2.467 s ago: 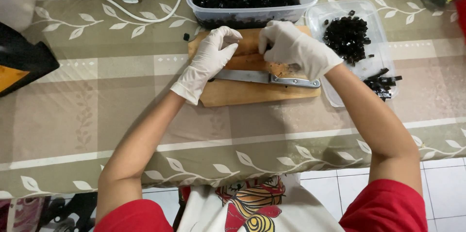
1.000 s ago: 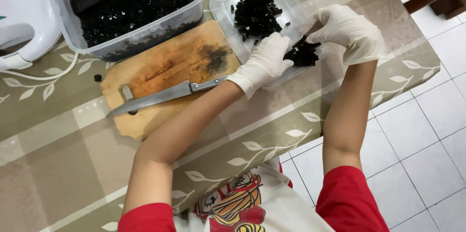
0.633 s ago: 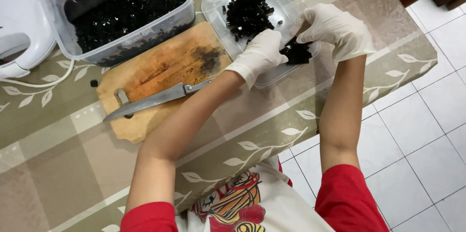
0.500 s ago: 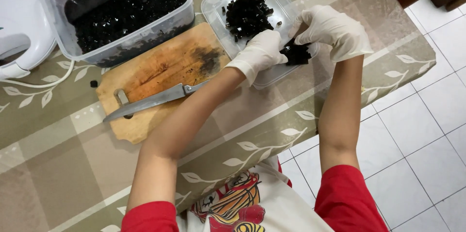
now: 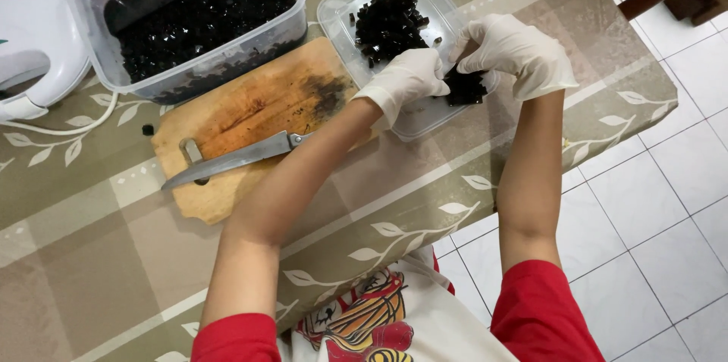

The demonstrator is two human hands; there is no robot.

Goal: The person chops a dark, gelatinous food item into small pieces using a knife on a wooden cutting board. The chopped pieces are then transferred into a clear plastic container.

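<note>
Both gloved hands, left hand [image 5: 406, 78] and right hand [image 5: 519, 51], cup black jelly cubes [image 5: 464, 87] together over the clear tray [image 5: 356, 9]; keeping them low should avoid spills.

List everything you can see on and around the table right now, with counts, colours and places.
Small tub: one, clear plastic, holding black jelly cubes, right of the board.
Large tub: one, clear, full of black jelly, at the table's far edge.
Cutting board: one, wooden, mid-table.
Knife: one, steel blade, lying on the board.
Appliance: one, white, far left, corded.
Tablecloth: one, olive with leaf print.
Floor: white tiles, right.
Left hand: white glove, gathering jelly cubes over the small tub.
Right hand: white glove, likewise.
</note>
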